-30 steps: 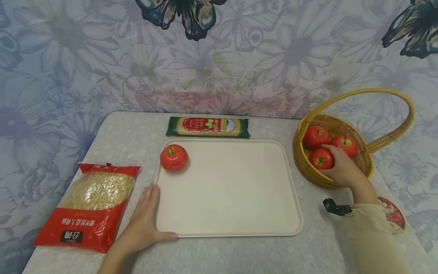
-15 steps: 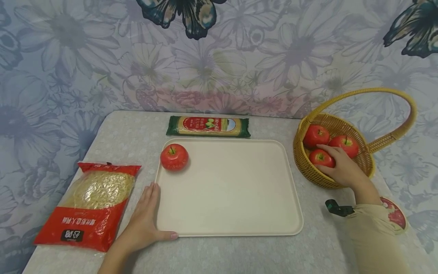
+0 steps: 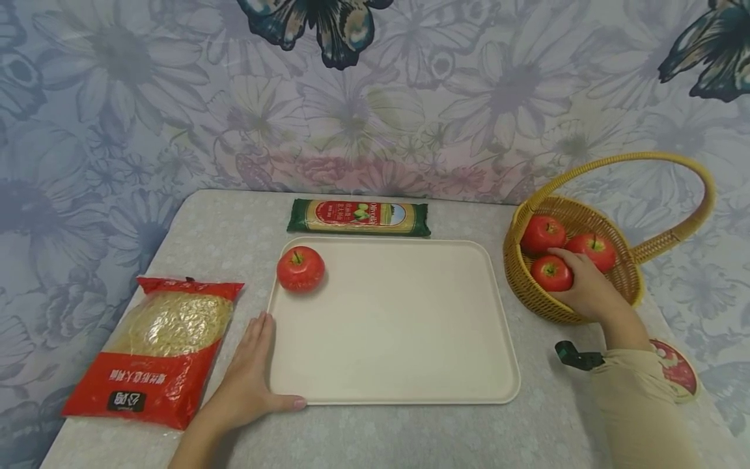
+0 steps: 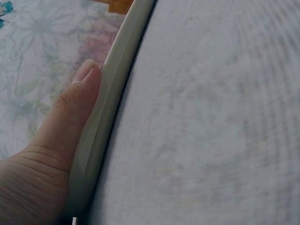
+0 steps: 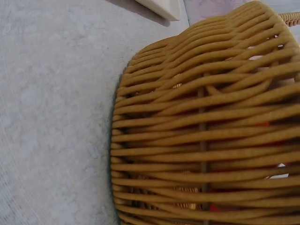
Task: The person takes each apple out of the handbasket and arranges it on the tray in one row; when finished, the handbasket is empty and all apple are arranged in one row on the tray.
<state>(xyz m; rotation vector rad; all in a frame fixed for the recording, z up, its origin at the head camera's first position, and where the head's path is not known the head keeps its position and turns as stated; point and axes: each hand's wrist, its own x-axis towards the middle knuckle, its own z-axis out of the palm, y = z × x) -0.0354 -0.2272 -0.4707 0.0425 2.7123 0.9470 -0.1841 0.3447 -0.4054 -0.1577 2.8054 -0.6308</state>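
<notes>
From my head view, little changes over the last second: my right hand still grips the front apple low inside the basket, only its fingers shifting slightly. I take this as a grip being settled, with the apple not yet lifted out. The back apple and the side apple lie close by it. My left hand stays open along the left edge of the tray, thumb on the near edge; another apple sits at the tray's far left corner.

The front apple's stem points up; being round, it shows no clear long axis. The tray's runs left to right.

From my left wrist, my thumb lies straight against the tray's rim.

From my right wrist, woven basket wall hides my hand; I cannot tell its grip here. Red shows through the gaps.
</notes>
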